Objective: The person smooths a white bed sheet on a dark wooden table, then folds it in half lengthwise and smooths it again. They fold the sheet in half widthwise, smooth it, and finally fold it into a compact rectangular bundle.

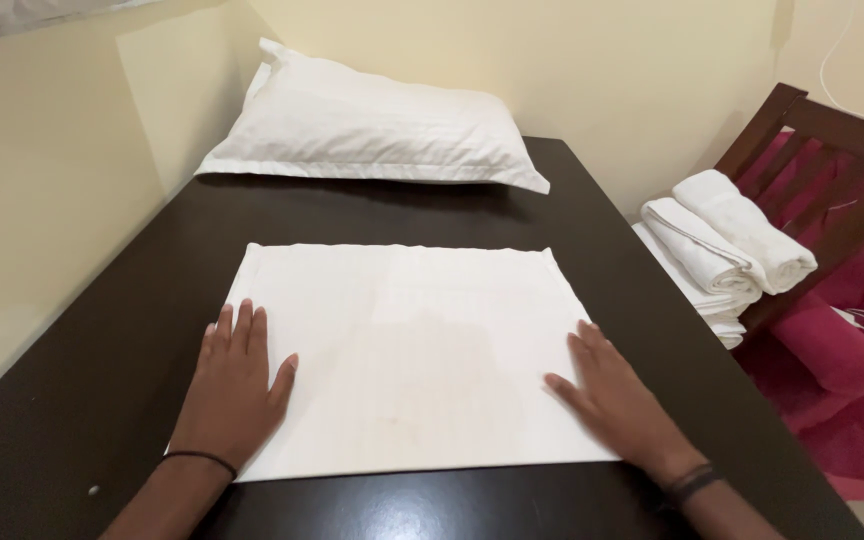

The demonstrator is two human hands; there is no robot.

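Observation:
A white cloth (407,340), folded into a flat rectangle, lies on the dark table (592,200) in front of me. My left hand (235,385) rests palm down on its near left part, fingers slightly apart. My right hand (612,395) lies flat on its near right edge, fingers pointing up and left. Neither hand grips anything. A thin dark band circles each wrist.
A white pillow (372,125) sits at the table's far end against the cream wall. To the right stands a dark wooden chair (822,150) holding rolled and folded white towels (727,245). A pink cushion (832,350) lies below it.

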